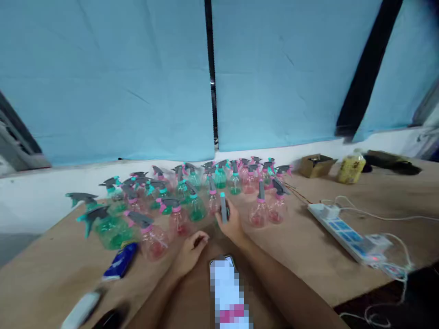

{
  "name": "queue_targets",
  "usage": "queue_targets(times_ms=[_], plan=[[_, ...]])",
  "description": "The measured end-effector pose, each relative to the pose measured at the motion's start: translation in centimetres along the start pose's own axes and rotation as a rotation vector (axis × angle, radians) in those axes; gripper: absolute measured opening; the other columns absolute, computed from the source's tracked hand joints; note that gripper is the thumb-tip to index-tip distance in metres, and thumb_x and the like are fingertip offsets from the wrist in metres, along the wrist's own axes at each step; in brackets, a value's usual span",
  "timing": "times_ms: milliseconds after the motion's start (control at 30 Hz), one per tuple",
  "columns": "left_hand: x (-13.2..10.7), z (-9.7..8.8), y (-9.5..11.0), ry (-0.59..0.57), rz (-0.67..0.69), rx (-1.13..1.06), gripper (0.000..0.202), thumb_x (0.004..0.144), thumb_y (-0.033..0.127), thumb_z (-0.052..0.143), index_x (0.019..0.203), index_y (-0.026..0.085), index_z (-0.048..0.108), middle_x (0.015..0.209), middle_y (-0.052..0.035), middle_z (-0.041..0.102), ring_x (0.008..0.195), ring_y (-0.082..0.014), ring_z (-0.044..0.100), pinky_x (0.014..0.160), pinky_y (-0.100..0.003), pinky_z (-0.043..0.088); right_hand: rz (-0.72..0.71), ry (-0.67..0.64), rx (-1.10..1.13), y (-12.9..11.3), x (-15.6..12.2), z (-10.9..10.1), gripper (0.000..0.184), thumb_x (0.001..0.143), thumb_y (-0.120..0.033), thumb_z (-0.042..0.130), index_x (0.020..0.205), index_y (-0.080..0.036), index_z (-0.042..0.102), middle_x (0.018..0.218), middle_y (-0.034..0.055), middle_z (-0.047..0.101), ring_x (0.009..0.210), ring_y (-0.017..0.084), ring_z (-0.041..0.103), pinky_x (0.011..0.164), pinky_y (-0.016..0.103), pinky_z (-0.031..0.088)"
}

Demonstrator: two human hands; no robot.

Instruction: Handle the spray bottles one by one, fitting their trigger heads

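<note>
My right hand (233,222) reaches forward over the wooden table (308,246) and is wrapped round a spray bottle (223,208) with a grey trigger head, at the near edge of the group. My left hand (192,249) rests on the table beside it with its fingers curled in; nothing shows in them. Several green and pink clear spray bottles (178,201) with grey trigger heads stand and lie in a crowd across the middle of the table. A phone (228,290) with a blurred screen lies between my forearms.
A white power strip (346,233) with cables lies at the right. A small cardboard box (315,165) and a yellow jar (350,168) stand at the back right. A blue packet (120,267) and a white object (82,310) lie near left. Blue sheeting (137,82) hangs behind.
</note>
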State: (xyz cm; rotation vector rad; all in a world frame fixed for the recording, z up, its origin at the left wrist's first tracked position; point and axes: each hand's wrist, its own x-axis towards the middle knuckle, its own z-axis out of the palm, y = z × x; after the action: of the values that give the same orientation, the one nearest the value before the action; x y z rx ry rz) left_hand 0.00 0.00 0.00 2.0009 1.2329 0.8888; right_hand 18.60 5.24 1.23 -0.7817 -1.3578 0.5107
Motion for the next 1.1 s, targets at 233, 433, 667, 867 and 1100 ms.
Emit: queue_targets(times_ms=[233, 433, 667, 867, 1100], plan=[[0.1, 0.0, 0.1, 0.002, -0.010, 0.011, 0.029, 0.096, 0.043, 0.046, 0.091, 0.020, 0.064, 0.090, -0.0017, 0.068, 0.087, -0.0186, 0.060, 0.080, -0.028, 0.043, 0.144, -0.335, 0.289, -2.1, 1.3, -0.4, 0.038, 0.071, -0.015, 0.051, 0.100, -0.024, 0.074, 0.101, 0.0035, 0.070, 0.099, 0.021, 0.064, 0.092, 0.035, 0.049], [0.0, 0.1, 0.1, 0.002, -0.022, 0.021, 0.029, 0.095, 0.042, 0.047, 0.087, 0.020, 0.063, 0.086, -0.0011, 0.066, 0.083, -0.0180, 0.059, 0.076, -0.027, 0.043, 0.253, -0.495, 0.392, -2.9, 2.2, -0.5, 0.025, 0.064, -0.016, 0.051, 0.076, -0.021, 0.072, 0.073, 0.0003, 0.066, 0.071, 0.016, 0.061, 0.068, 0.027, 0.046], [0.1, 0.0, 0.3, 0.001, -0.009, 0.015, 0.029, 0.095, 0.042, 0.046, 0.088, 0.020, 0.064, 0.087, -0.0016, 0.066, 0.085, -0.0184, 0.060, 0.077, -0.027, 0.044, 0.293, -0.479, 0.445, -1.5, 3.0, -0.5, 0.023, 0.063, -0.016, 0.052, 0.076, -0.020, 0.071, 0.072, -0.0001, 0.067, 0.068, 0.015, 0.061, 0.066, 0.026, 0.045], [0.1, 0.1, 0.2, -0.001, -0.005, 0.026, 0.029, 0.095, 0.042, 0.046, 0.088, 0.020, 0.064, 0.089, -0.0015, 0.067, 0.087, -0.0185, 0.061, 0.079, -0.027, 0.043, 0.295, -0.482, 0.449, -0.6, 3.0, -0.6, 0.027, 0.063, -0.016, 0.051, 0.080, -0.021, 0.072, 0.077, 0.0002, 0.069, 0.070, 0.015, 0.061, 0.069, 0.027, 0.046], [0.2, 0.2, -0.2, 0.000, -0.022, 0.043, 0.031, 0.095, 0.044, 0.046, 0.086, 0.020, 0.063, 0.084, -0.0006, 0.065, 0.080, -0.0174, 0.058, 0.073, -0.026, 0.042, 0.308, -0.572, 0.427, -1.6, 3.3, -0.2, 0.025, 0.060, -0.019, 0.050, 0.075, -0.021, 0.070, 0.066, 0.0001, 0.065, 0.062, 0.016, 0.059, 0.062, 0.027, 0.044]])
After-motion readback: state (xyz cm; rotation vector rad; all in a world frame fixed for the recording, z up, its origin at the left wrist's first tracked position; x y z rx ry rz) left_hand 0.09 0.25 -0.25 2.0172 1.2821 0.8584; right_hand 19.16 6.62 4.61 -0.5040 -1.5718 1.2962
